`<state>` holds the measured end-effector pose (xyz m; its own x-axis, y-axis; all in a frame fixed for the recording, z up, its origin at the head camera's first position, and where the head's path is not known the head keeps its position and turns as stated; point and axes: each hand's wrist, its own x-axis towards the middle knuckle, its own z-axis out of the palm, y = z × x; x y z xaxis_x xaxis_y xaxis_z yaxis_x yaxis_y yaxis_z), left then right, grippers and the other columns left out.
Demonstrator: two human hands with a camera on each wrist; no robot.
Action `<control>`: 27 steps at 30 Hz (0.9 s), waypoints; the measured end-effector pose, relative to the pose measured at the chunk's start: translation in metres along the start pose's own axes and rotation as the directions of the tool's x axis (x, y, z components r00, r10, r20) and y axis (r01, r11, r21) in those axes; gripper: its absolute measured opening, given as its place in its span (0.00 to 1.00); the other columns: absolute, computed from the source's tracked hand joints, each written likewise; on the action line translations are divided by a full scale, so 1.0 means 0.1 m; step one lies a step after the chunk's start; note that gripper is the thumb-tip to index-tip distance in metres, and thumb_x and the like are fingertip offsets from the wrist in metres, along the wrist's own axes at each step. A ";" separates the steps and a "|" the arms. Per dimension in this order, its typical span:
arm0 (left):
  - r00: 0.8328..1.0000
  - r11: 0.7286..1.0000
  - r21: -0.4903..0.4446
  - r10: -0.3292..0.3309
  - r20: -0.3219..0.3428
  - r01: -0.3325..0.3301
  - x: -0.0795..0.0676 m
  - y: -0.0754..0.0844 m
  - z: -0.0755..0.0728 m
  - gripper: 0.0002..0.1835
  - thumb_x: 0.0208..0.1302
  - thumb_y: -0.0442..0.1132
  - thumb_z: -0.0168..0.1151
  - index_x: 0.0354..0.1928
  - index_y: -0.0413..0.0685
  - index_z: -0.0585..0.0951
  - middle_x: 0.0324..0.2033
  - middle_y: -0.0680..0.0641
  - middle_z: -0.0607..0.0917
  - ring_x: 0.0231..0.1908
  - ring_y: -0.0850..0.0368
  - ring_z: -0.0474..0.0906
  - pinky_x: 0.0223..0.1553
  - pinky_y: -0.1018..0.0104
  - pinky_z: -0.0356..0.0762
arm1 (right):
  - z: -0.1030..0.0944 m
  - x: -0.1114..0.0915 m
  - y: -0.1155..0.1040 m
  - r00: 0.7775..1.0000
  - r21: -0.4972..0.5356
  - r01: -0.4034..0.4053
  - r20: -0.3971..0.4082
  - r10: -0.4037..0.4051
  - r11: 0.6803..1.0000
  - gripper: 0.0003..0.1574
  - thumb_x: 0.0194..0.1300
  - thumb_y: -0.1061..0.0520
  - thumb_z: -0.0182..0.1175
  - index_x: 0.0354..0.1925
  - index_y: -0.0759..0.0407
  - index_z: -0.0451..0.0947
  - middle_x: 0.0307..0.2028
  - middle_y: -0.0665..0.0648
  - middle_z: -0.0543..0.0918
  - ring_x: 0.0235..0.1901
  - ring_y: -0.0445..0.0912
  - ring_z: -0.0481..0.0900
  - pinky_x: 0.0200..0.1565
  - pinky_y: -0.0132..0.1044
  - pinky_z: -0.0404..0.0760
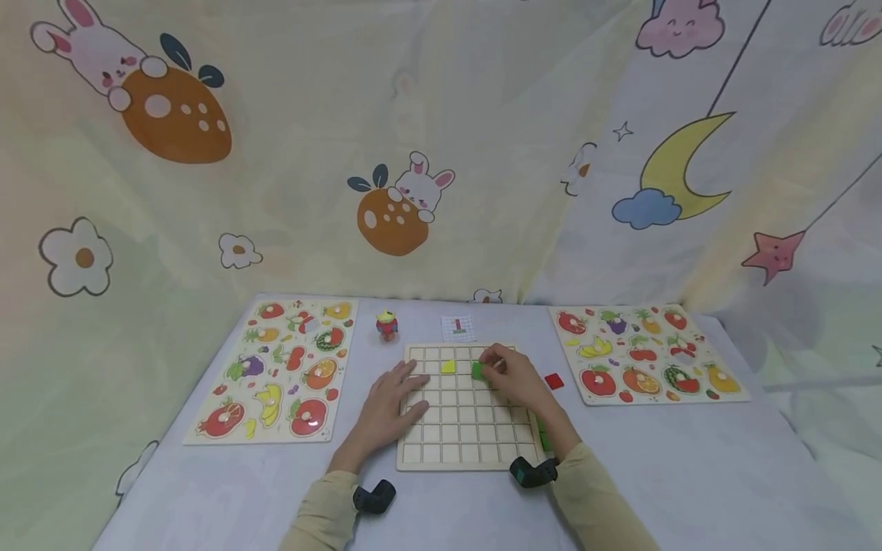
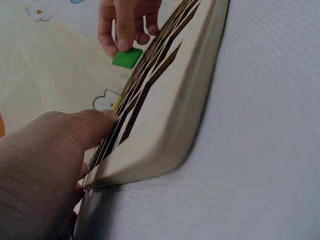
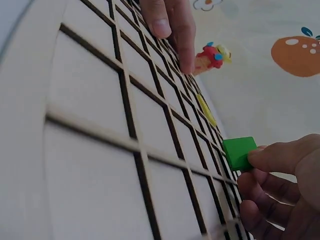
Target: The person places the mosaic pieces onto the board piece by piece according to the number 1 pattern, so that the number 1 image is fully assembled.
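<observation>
A wooden grid board [image 1: 449, 457] lies flat on the table, with a yellow square tile [image 1: 449, 367] in a cell of one of its far rows. My right hand [image 1: 513, 380] pinches a green square tile [image 3: 239, 153] between thumb and fingers, over the board's far right part. In the left wrist view that green tile [image 2: 127, 58] hangs slightly above the grid. My left hand [image 1: 391, 403] rests on the board's left side with fingers extended, its thumb [image 2: 100, 122] touching the grid; part of its fingers is hidden in that view.
Right of the board lie a red tile [image 1: 554, 381] and green tiles [image 1: 544, 438], partly covered by my right arm. A small patterned card [image 1: 458, 328] and a toy figurine [image 1: 387, 327] are behind it. Fruit puzzle boards flank it at left [image 1: 285, 371] and right [image 1: 648, 360].
</observation>
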<state>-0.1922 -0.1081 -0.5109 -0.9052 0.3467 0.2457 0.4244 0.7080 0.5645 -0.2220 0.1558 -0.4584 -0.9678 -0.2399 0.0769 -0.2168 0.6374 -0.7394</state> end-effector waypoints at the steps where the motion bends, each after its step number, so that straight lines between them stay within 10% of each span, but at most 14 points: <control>1: 1.000 1.000 -0.001 0.000 0.000 0.000 0.00 0.00 0.00 0.24 0.63 0.52 0.58 0.61 0.57 0.74 0.70 0.46 0.64 0.72 0.48 0.52 0.72 0.45 0.49 | -0.03 -0.03 0.01 1.000 -0.004 0.003 -0.002 -0.003 1.000 0.06 0.65 0.58 0.58 0.42 0.54 0.77 0.37 0.53 0.82 0.33 0.42 0.77 0.35 0.32 0.76; 15: 1.000 1.000 0.001 -0.005 0.010 0.005 0.02 -0.01 0.01 0.24 0.63 0.53 0.59 0.61 0.59 0.74 0.70 0.48 0.65 0.73 0.49 0.52 0.72 0.47 0.49 | -0.69 -0.81 0.44 0.996 -0.163 -0.090 -0.033 0.086 0.982 0.07 0.64 0.58 0.59 0.42 0.53 0.77 0.37 0.50 0.81 0.33 0.42 0.74 0.32 0.27 0.77; 27: 1.000 1.000 -0.018 0.000 0.013 0.000 0.01 -0.02 -0.01 0.24 0.63 0.52 0.59 0.61 0.59 0.74 0.69 0.47 0.65 0.72 0.47 0.52 0.71 0.45 0.50 | -0.74 -1.13 0.48 0.982 -0.241 -0.169 0.040 0.183 0.956 0.11 0.60 0.53 0.64 0.43 0.50 0.78 0.38 0.47 0.79 0.32 0.40 0.73 0.32 0.26 0.76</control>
<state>-0.1942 -0.1092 -0.5111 -0.9049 0.3544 0.2358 0.4237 0.6971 0.5784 -0.1328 0.2675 -0.4533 -0.9853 -0.1477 -0.0865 -0.0748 0.8261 -0.5585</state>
